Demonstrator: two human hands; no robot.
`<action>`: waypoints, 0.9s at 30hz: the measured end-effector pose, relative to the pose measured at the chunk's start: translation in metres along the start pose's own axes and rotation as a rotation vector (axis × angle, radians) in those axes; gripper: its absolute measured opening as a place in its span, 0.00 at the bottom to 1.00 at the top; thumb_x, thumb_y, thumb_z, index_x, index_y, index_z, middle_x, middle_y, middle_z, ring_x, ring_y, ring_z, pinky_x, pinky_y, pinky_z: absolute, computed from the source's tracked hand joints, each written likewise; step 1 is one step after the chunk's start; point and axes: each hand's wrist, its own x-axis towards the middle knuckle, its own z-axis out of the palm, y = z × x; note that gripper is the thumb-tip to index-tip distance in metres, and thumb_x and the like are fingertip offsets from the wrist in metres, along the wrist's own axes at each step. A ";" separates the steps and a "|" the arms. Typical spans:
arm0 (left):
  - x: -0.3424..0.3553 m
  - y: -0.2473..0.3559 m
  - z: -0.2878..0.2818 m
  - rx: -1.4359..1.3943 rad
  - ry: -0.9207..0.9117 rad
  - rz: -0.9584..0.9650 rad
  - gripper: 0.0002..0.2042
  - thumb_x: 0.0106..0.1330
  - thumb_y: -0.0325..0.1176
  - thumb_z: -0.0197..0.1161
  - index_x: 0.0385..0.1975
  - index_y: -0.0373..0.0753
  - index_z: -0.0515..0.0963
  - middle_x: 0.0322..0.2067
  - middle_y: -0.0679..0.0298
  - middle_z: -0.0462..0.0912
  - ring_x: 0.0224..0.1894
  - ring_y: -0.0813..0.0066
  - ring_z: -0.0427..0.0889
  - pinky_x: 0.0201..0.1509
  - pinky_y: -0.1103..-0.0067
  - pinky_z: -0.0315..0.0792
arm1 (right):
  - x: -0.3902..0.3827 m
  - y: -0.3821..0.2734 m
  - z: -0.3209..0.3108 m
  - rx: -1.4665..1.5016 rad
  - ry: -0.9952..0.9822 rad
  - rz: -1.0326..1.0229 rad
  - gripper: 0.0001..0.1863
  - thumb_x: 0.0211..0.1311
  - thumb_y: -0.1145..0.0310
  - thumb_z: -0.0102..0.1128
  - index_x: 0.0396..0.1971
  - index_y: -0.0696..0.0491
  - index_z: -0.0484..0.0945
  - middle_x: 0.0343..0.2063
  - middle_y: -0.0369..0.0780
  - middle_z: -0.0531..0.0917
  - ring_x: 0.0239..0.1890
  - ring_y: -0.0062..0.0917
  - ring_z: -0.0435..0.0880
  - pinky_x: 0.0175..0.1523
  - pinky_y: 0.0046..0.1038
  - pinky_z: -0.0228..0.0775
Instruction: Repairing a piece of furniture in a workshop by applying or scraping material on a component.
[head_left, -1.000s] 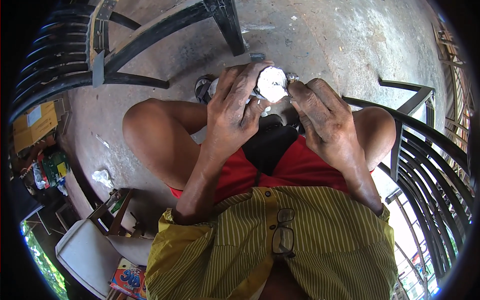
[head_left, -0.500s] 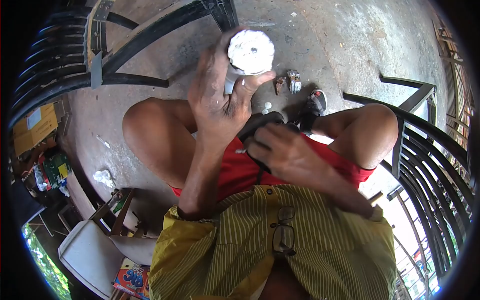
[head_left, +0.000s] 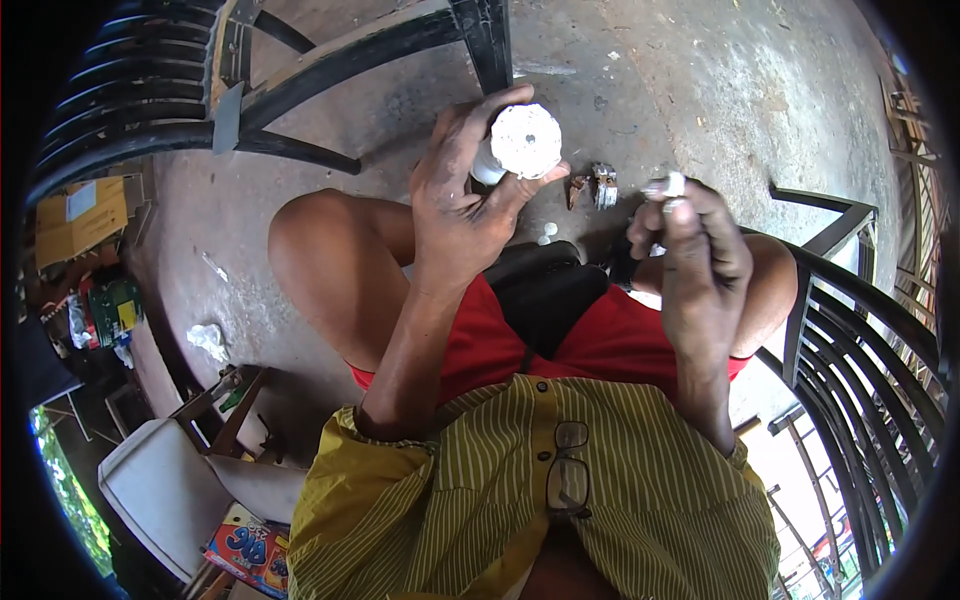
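Observation:
My left hand grips a white cylinder whose lumpy, round white end faces up and has a small dark spot at the centre. To its right, my right hand is raised with a small white piece pinched at its fingertips; its outline is slightly blurred. Beyond my lap, metal pieces and a rusty fragment lie on the concrete floor, along with small white round bits near the black cloth between my legs.
Black metal frames stand at upper left and along the right. Cardboard and clutter lie at the far left. A pale seat and a printed carton are at lower left. Crumpled white paper rests on the floor.
My right hand left the cylinder, dropped toward my lap, then rose to the right with the small white piece. My left hand lifted the cylinder, then lowered it slightly, uncovering the metal pieces.

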 end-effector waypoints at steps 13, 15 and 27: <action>-0.002 0.000 0.003 0.098 -0.102 0.134 0.23 0.48 0.30 0.67 0.45 0.35 0.70 0.39 0.56 0.76 0.40 0.66 0.77 0.43 0.75 0.72 | 0.027 -0.019 0.005 -0.856 -0.115 -0.586 0.09 0.51 0.83 0.53 0.34 0.60 0.75 0.28 0.42 0.73 0.27 0.27 0.74 0.30 0.23 0.66; -0.004 -0.001 0.004 0.091 -0.104 0.128 0.23 0.48 0.30 0.67 0.45 0.35 0.70 0.39 0.56 0.76 0.40 0.66 0.77 0.43 0.75 0.72 | 0.031 -0.006 0.002 -0.850 -0.123 -0.663 0.16 0.42 0.84 0.55 0.35 0.59 0.74 0.27 0.42 0.72 0.28 0.29 0.74 0.30 0.26 0.67; -0.012 -0.014 0.018 0.214 -0.086 0.186 0.22 0.48 0.27 0.67 0.44 0.30 0.70 0.38 0.56 0.78 0.36 0.70 0.79 0.39 0.79 0.73 | 0.025 0.020 -0.004 -0.813 -0.159 -0.661 0.19 0.37 0.85 0.57 0.35 0.59 0.73 0.27 0.42 0.71 0.29 0.34 0.73 0.32 0.30 0.68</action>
